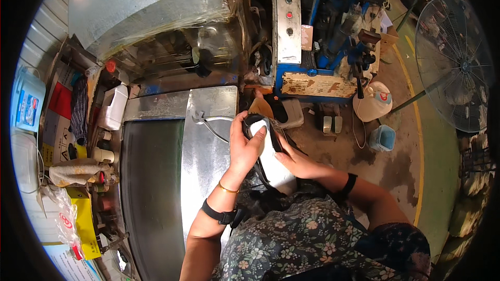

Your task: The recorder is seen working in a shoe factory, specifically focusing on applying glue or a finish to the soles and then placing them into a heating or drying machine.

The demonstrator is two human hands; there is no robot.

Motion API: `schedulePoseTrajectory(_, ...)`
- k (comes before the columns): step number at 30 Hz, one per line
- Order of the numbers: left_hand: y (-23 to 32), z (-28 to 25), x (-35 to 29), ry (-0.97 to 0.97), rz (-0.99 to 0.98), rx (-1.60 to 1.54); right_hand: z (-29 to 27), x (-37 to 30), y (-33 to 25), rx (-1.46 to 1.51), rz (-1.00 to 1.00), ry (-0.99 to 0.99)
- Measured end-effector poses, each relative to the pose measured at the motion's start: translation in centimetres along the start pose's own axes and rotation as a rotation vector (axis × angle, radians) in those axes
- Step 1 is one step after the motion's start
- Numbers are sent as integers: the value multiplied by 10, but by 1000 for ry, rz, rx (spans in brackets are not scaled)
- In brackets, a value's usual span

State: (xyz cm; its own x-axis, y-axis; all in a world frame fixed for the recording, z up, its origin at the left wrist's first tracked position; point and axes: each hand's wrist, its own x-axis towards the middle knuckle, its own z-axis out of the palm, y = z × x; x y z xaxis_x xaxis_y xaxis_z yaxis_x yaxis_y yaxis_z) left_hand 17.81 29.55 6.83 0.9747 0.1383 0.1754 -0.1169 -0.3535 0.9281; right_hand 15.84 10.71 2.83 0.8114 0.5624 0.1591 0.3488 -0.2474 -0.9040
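Note:
In front of my body I hold a long white shoe last (272, 162) with black upper material around its rim. My left hand (245, 145) grips its far left side, the thumb pressed onto the white face and the fingers curled round the black edge. My right hand (296, 160) is closed against the right side, some of its fingers hidden behind the piece. The near end of the last reaches my floral apron. Left of my hands lies a shiny metal plate (208, 125), with a pale tube (214, 130) running across it.
A dark conveyor belt (152, 187) runs at the left, beside a shelf with a white jug (113, 107) and a cloth (78, 171). A machine with a button panel (289, 21) stands ahead. To the right are a round white container (372, 103), a blue bin (383, 138) and a large fan (454, 65).

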Motion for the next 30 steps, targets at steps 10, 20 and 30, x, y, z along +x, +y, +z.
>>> schedulePoseTrajectory(10, 46, -32, -31, -55, -363, 553, 37, 22, -43, 160, 351, 25)
schedulePoseTrajectory(20, 29, -40, -95, -97, -265, 628, 65, -3, -43, -51, 209, 115)
schedulePoseTrajectory(30, -43, -29, -67, 301, -332, -499, 48, -1, -42, 141, 178, -21)
